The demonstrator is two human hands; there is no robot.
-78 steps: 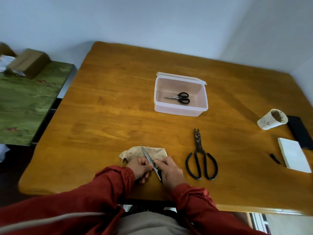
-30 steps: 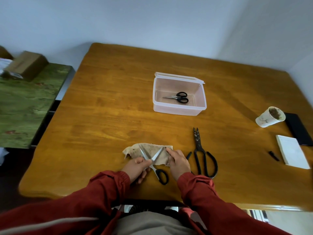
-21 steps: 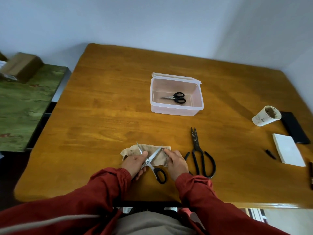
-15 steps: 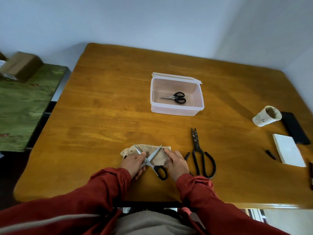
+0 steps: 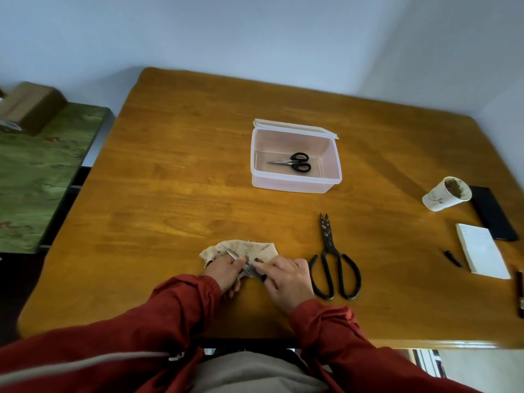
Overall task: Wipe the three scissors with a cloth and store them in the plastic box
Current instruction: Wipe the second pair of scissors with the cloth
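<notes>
Wooden table [image 5: 175,177], orange-brown, glossy: bearing all items below.

Clear rectangular plastic box [image 5: 295,184], lid folded back at its far edge: sitting mid-table, holding one small pair of black-handled scissors [image 5: 292,163], blades pointing left.

Large black iron scissors with wide loop handles [image 5: 333,259]: lying flat on the table just right of the hands, tips pointing away from the person, blades closed.

Stained beige cloth [image 5: 241,249]: lying crumpled at the near edge, under the hands.

Silver-bladed scissors [image 5: 236,259]: resting on the cloth, one blade showing up-left, handles mostly hidden.

Left hand [image 5: 224,272], red sleeve: gripping the scissors near the pivot, fingers curled around them.

Right hand [image 5: 286,277], red sleeve: pressing fingertips onto the cloth and scissors; whether it is clasping them I cannot tell.

White paper cup [image 5: 445,194], brown inside, black phone [image 5: 493,214], white notepad [image 5: 482,253]: sitting together at the right edge.
</notes>
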